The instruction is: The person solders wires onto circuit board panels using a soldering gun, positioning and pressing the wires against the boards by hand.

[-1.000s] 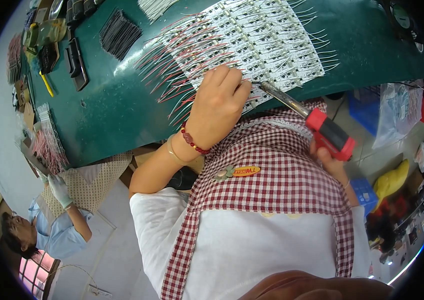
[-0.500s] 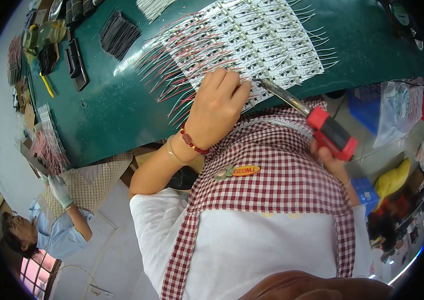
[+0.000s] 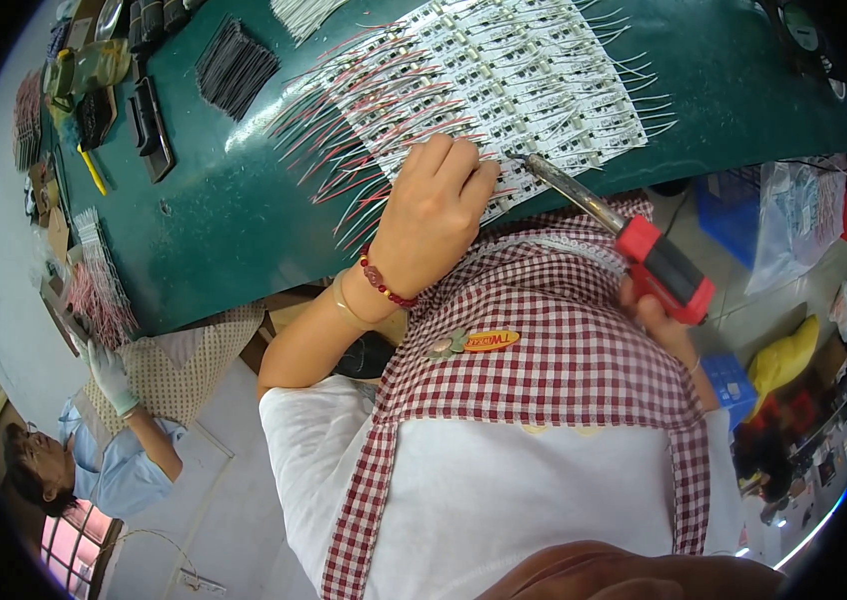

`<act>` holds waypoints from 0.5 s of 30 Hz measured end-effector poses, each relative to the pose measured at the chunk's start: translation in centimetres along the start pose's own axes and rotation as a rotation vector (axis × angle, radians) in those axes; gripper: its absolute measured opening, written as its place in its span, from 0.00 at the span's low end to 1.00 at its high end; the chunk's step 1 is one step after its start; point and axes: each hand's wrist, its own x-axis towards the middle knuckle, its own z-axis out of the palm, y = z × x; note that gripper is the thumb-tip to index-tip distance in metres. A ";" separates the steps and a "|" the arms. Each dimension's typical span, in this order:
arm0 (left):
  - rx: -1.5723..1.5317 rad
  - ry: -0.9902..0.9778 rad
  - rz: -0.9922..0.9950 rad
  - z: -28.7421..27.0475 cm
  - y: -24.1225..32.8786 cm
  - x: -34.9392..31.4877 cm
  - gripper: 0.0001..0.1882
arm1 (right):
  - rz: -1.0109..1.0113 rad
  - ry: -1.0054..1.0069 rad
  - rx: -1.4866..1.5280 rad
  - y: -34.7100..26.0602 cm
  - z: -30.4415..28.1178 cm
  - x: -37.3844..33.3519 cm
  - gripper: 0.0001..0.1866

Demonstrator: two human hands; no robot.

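A white panel of small circuit boards [image 3: 609, 120] lies on the green table, with red, black and white wires sticking out along its left side and white wires along its right. Over its near edge my left hand [image 3: 439, 205] is closed, fingertips pinched together; whatever they hold is hidden beneath them. My right hand [image 3: 649, 310], partly hidden, grips a red and black soldering iron [image 3: 664, 265]. The iron's metal shaft slants up to the left, and its tip is at the boards just right of my left fingertips. I cannot tell whether the tip touches.
Bundles of black wires [image 3: 236, 68] and white wires [image 3: 309, 15] lie beyond the panel on the green table [image 3: 234, 200]. A black holder [image 3: 151, 130] and yellow-handled tool [image 3: 94, 170] sit at left. A gloved co-worker [image 3: 114, 380] works near red-white wires [image 3: 99, 290]. Blue crates [image 3: 729, 220] stand right.
The soldering iron has shifted very slightly to the right, and my left hand a touch to the left. The co-worker's gloved hand has moved a little.
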 end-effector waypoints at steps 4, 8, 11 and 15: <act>0.009 0.005 0.007 -0.1 0.0 0.1 0.14 | 0.027 -0.003 0.066 -0.1 0.0 -0.1 0.19; 0.080 -0.003 0.036 -0.4 0.0 0.5 0.13 | 0.039 0.022 0.050 0.7 0.0 -0.6 0.19; 0.102 0.018 0.060 -0.6 0.3 0.4 0.13 | 0.063 0.009 0.075 1.2 -0.3 -1.1 0.19; 0.098 0.019 0.099 -0.2 0.6 -0.2 0.10 | 0.091 0.028 0.175 0.8 -0.6 -1.6 0.20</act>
